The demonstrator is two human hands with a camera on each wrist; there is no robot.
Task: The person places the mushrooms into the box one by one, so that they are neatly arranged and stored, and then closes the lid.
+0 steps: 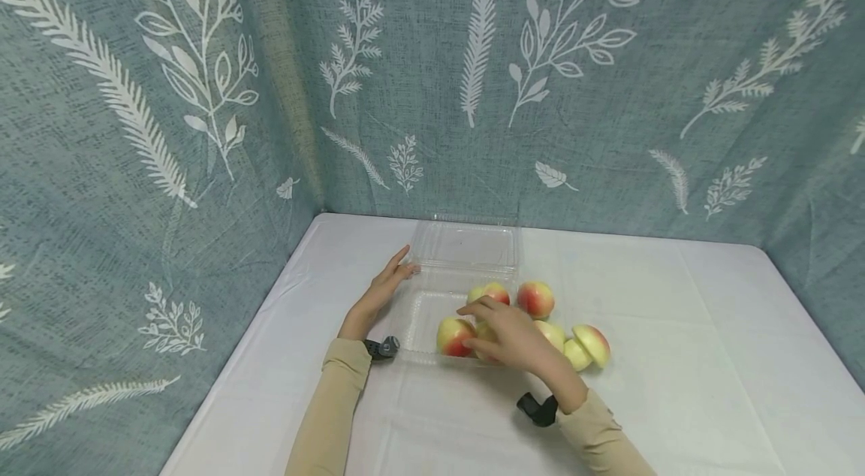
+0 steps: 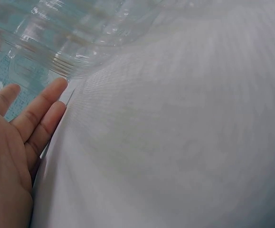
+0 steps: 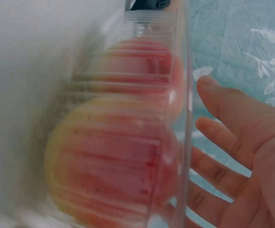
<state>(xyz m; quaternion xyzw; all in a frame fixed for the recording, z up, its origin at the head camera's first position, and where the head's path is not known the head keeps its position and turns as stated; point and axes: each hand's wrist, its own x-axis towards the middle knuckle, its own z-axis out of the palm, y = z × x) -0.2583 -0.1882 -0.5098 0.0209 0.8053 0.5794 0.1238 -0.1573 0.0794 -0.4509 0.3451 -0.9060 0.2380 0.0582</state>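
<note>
1. Your right hand [image 1: 512,333] hangs over the near right part of the clear container [image 1: 417,314], its fingers loosely spread; no fruit is visibly gripped.
2. Your left hand [image 1: 382,290] is at the container's left side, near the hinge, with fingers extended and nothing in them. You cannot tell whether the fingertips press on the plastic or only lie beside it.
3. The container lies open on the tabletop [image 1: 682,326], its lid [image 1: 468,245] folded back towards the curtain [image 1: 419,93]. Expect light, thin, springy plastic that slides and dents easily; steady it by the rim, near the hinge.
4. In its base, you have a red-and-yellow fruit [image 1: 456,336] at the front, another beside it partly under your right hand, and more fruit at the back right. Your hand hides the exact count.
5. Outside, a redder fruit [image 1: 536,299] sits just right of the base, and a tilted fruit [image 1: 592,345] leans on a paler one [image 1: 577,355].
6. The fruits look smooth and rounded, so they may roll; cup each around its widest part rather than pinching.
</note>
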